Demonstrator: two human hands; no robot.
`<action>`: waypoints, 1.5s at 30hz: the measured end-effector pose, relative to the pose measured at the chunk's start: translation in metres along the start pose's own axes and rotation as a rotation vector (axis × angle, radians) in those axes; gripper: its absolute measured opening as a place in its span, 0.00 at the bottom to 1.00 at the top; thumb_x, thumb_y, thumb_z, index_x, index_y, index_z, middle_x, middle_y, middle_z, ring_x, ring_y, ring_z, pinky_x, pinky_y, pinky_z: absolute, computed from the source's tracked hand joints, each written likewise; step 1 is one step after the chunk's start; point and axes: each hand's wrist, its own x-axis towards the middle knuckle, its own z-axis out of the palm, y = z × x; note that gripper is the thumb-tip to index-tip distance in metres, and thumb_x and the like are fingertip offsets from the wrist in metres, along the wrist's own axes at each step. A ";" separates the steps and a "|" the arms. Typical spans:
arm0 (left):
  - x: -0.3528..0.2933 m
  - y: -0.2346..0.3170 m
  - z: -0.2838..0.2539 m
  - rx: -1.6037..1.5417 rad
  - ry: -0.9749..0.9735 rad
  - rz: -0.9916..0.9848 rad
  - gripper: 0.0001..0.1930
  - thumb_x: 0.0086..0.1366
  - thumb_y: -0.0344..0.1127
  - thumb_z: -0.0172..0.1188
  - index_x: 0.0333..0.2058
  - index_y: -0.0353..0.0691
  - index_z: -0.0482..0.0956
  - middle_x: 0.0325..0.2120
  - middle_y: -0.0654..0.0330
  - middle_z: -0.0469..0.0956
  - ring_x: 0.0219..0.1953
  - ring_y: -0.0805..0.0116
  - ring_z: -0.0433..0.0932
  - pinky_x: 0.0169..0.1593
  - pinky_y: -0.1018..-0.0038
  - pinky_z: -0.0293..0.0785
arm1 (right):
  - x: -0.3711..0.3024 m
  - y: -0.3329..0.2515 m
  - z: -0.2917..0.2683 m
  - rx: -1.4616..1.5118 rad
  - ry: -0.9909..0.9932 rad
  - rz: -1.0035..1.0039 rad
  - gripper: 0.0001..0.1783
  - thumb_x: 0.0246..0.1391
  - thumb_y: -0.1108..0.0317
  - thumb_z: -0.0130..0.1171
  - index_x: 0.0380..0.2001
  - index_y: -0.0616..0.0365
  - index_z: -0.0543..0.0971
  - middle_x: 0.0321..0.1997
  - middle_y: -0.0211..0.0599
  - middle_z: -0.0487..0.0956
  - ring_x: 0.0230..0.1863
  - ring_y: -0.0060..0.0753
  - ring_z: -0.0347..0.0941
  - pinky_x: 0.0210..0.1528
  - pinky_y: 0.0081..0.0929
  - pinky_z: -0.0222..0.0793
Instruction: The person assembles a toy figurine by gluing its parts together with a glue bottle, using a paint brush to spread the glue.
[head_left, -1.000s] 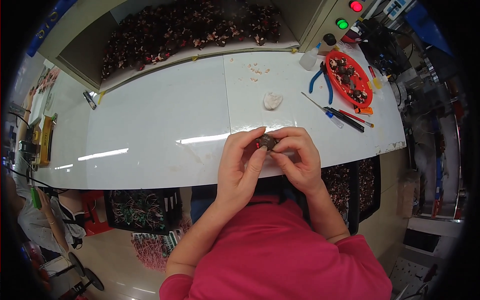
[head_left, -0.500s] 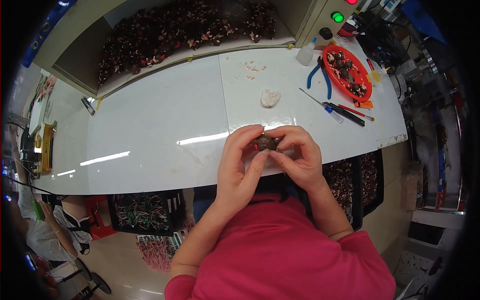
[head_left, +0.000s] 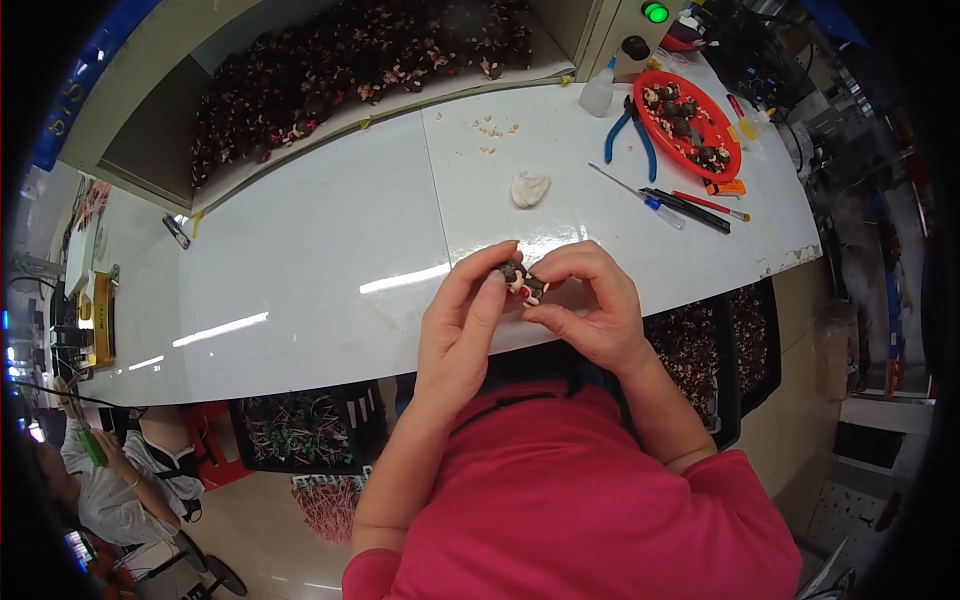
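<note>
Near the table's front edge, both hands hold one small dark-brown figurine (head_left: pixel 534 288) with beige and red parts. My left hand (head_left: pixel 462 325) pinches its upper left side between thumb and fingers. Against its right side, the fingertips and thumb of my right hand (head_left: pixel 600 310) are closed, the fingers bent in an arch. The fingertips cover parts of the figurine. Beyond the hands lies a crumpled white wad (head_left: pixel 529 189). Small beige bits (head_left: pixel 489 129) are scattered farther back on the white table (head_left: pixel 310 230).
A shelf box (head_left: pixel 360 75) full of similar brown figurines spans the back. At right stand a red bowl (head_left: pixel 735 150) of figurines, blue-handled pliers (head_left: pixel 645 155), a screwdriver (head_left: pixel 660 210), a brush (head_left: pixel 710 206) and a bottle (head_left: pixel 597 93). Black bins (head_left: pixel 728 370) sit below. Another person (head_left: pixel 125 490) is at left.
The figurine has been turned between my fingers: its plain brown side showed before, its beige and red parts show now. The view has shifted slightly.
</note>
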 end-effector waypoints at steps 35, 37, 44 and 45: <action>-0.003 -0.010 -0.001 0.261 0.019 0.060 0.14 0.72 0.34 0.42 0.48 0.35 0.72 0.37 0.59 0.73 0.37 0.75 0.74 0.42 0.80 0.70 | -0.001 -0.006 0.009 0.069 0.018 0.048 0.21 0.42 0.71 0.70 0.38 0.58 0.72 0.35 0.33 0.77 0.35 0.25 0.76 0.39 0.21 0.72; -0.003 -0.010 -0.001 0.292 0.023 0.070 0.14 0.72 0.35 0.42 0.47 0.35 0.73 0.36 0.59 0.73 0.37 0.74 0.74 0.42 0.79 0.70 | -0.003 -0.002 0.010 0.063 0.017 0.067 0.20 0.42 0.72 0.70 0.38 0.58 0.72 0.35 0.33 0.77 0.35 0.25 0.76 0.39 0.21 0.72; -0.003 -0.009 -0.001 0.361 0.033 0.111 0.17 0.72 0.37 0.38 0.46 0.33 0.73 0.35 0.56 0.74 0.37 0.70 0.74 0.42 0.77 0.70 | -0.004 -0.002 0.012 0.051 0.043 0.101 0.19 0.42 0.72 0.70 0.37 0.58 0.72 0.35 0.32 0.77 0.36 0.25 0.76 0.39 0.21 0.71; -0.003 -0.009 -0.001 0.361 0.035 0.111 0.17 0.72 0.37 0.38 0.46 0.33 0.73 0.35 0.56 0.74 0.37 0.70 0.74 0.42 0.77 0.70 | -0.004 -0.002 0.012 0.052 0.041 0.101 0.19 0.42 0.72 0.70 0.37 0.58 0.72 0.35 0.32 0.77 0.36 0.25 0.76 0.39 0.21 0.71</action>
